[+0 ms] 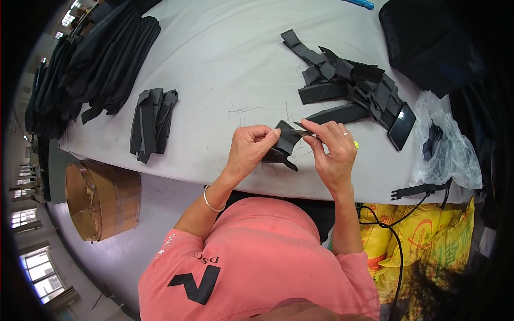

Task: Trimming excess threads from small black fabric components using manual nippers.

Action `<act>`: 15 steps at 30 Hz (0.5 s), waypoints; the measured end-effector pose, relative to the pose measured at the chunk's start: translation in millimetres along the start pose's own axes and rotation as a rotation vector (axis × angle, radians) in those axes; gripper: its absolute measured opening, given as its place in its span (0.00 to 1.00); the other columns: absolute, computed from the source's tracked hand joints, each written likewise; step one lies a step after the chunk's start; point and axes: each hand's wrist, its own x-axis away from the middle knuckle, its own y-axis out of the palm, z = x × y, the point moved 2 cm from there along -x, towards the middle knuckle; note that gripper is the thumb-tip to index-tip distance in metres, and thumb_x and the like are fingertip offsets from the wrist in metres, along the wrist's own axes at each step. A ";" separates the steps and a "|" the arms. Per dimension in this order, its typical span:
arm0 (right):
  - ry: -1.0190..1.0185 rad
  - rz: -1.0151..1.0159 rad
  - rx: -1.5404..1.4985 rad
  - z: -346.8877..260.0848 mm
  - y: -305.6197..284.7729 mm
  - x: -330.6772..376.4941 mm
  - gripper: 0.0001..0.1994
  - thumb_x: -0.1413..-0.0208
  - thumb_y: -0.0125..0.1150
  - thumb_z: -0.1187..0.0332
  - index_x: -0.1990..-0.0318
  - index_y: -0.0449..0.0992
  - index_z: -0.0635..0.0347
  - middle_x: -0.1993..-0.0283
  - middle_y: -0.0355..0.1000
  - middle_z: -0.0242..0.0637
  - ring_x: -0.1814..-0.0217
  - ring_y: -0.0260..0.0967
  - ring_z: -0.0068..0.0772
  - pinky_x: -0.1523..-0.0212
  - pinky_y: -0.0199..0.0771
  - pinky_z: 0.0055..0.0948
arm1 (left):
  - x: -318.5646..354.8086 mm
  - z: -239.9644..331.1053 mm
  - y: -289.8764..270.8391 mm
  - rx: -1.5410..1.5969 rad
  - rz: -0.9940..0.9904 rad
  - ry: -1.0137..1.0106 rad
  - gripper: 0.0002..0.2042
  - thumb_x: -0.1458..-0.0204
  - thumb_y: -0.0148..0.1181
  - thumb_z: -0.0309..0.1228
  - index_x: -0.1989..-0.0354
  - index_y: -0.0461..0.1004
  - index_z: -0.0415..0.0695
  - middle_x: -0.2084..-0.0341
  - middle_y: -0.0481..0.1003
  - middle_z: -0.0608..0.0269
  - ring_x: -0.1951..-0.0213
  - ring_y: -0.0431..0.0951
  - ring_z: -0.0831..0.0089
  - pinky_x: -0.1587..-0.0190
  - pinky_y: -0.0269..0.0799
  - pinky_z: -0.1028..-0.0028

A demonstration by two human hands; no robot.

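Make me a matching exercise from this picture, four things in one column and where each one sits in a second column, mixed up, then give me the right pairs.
Things:
1. black fabric piece
2. cardboard drum
3. clear plastic bag
4. neat stack of black strips

Places:
A. on the table to the person's left
B. at the table's right edge
C. held between the left hand and the right hand
D. on the floor below the table's left end

Pairs: 1-C, 2-D, 3-B, 4-A

Pink short-sleeved shirt [257, 257], silver bangle [210, 200], perhaps a ring [346, 133]
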 end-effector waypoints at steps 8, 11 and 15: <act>-0.172 -0.073 0.168 5.8 -3.6 -3.8 0.12 0.56 0.66 0.67 0.60 0.80 0.43 0.77 0.64 0.23 0.74 0.57 0.28 0.72 0.51 0.29 | -0.4 -3.0 -3.6 -0.077 -0.080 0.012 0.13 0.44 0.58 0.32 0.77 0.77 0.37 0.85 0.67 0.77 0.80 0.60 0.90 0.79 0.53 0.83; -0.202 -0.092 0.160 5.6 -4.1 -5.0 0.11 0.55 0.65 0.67 0.62 0.80 0.43 0.78 0.63 0.23 0.75 0.57 0.27 0.71 0.51 0.29 | 0.5 1.1 -3.0 -0.068 -0.083 -0.004 0.13 0.45 0.59 0.32 0.78 0.77 0.37 0.85 0.67 0.77 0.80 0.60 0.90 0.79 0.52 0.83; -0.181 -0.106 0.067 10.2 0.0 -3.2 0.10 0.55 0.65 0.68 0.63 0.80 0.44 0.79 0.62 0.24 0.76 0.56 0.27 0.72 0.50 0.29 | 0.5 1.5 -5.2 -0.111 -0.107 -0.023 0.14 0.45 0.59 0.33 0.79 0.77 0.37 0.86 0.66 0.77 0.80 0.58 0.89 0.79 0.51 0.82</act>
